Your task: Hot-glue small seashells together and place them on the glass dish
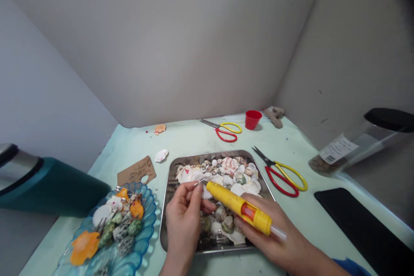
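Observation:
A yellow hot glue gun [237, 202] lies in my right hand [274, 220], whose fingers are wrapped around its body. A clear glue stick [278, 233] pokes out of the gun's back end. My left hand [186, 211] is closed in a pinch on a small, thin silvery piece [196, 184], too small to name. The gun's nozzle points at that piece, close to the left fingertips; whether they touch I cannot tell. Both hands are over a metal tray [164, 224] holding many white, spotted and green seashells [239, 177].
To the left stand a blue scalloped dish [147, 228] of shells and a teal bottle [64, 187]. A cardboard tag [137, 171] lies behind the dish. Two scissors [280, 174], a red cup [252, 119], a clear jar [343, 151] and a black flat object [362, 224] surround the tray.

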Demonstrator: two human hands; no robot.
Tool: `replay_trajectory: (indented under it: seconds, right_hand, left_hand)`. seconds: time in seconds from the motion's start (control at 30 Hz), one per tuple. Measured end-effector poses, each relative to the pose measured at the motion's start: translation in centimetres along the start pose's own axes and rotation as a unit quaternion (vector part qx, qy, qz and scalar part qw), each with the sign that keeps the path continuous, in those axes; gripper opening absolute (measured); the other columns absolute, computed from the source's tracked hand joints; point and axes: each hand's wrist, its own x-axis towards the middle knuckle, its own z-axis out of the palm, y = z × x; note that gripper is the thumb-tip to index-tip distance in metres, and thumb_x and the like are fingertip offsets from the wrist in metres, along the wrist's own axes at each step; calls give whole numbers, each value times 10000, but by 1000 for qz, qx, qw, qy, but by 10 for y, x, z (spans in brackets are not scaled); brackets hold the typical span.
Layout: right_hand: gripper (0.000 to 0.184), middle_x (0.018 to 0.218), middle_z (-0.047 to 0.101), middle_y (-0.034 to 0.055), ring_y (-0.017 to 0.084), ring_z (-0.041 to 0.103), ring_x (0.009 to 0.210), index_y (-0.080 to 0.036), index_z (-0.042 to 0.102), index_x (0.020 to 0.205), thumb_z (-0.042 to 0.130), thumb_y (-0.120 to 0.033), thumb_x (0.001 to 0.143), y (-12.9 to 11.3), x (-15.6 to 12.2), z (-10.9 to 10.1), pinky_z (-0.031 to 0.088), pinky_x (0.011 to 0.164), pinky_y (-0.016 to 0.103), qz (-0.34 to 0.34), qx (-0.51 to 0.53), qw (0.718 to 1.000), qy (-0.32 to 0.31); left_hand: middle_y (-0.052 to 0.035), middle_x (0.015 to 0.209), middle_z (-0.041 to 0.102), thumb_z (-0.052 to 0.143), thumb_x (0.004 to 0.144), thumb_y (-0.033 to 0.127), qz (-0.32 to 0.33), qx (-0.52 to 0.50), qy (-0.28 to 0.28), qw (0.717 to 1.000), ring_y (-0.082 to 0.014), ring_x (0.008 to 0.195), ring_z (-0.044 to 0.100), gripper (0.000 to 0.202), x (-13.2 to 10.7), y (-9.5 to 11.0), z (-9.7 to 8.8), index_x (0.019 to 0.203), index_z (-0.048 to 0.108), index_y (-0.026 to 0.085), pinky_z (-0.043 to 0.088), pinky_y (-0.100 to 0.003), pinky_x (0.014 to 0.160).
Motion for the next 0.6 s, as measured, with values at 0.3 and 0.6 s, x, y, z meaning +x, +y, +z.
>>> replay_trajectory:
  seconds: [0.3, 0.6]
  right_hand:
    - [83, 731, 530, -2, 142, 516, 654, -198, 469, 787, 494, -218, 864, 1, 0, 1, 390, 600, 259, -3, -5, 1000, 8]
    - [117, 731, 523, -13, 139, 511, 658, -205, 436, 752, 511, -144, 818, 0, 0, -1, 389, 599, 258, 5, -7, 1000, -8]
  left_hand:
    - [-11, 499, 664, 611, 780, 415, -1, 14, -3, 1000, -132, 474, 583, 280, 0, -2, -1, 858, 555, 152, 464, -221, 545]
    - [1, 485, 651, 618, 776, 396, 10, 1, -7, 1000, -142, 469, 587, 262, -1, 0, 1, 860, 556, 156, 469, -233, 536]
